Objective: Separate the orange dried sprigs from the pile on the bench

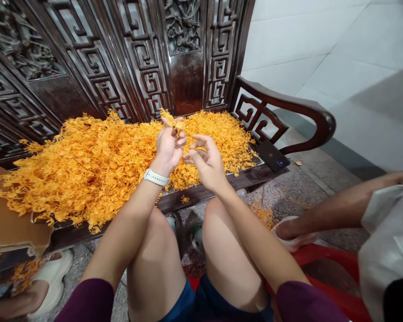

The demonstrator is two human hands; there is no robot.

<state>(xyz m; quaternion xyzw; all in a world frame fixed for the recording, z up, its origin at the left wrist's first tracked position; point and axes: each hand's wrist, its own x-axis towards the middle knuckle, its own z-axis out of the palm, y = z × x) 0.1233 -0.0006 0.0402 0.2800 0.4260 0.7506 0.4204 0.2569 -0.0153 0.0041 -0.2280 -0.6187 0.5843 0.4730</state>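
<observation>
A big heap of small orange plastic pieces point(87, 165) covers the seat of a dark carved wooden bench point(201, 194). My left hand point(169, 145), with a white watch on the wrist, is raised over the heap and pinches one orange piece point(170, 120) between its fingertips. My right hand point(204, 161) hovers just to its right, fingers curled and partly apart, with nothing visible in it. My bare knees are below, in front of the bench edge.
A black phone point(272, 155) lies on the bench's right end by the armrest point(289, 112). Another person's arm point(336, 210) reaches in from the right over a red stool point(325, 264). Brown cardboard point(10, 223) sits at the left. Orange pieces are scattered on the floor point(263, 214).
</observation>
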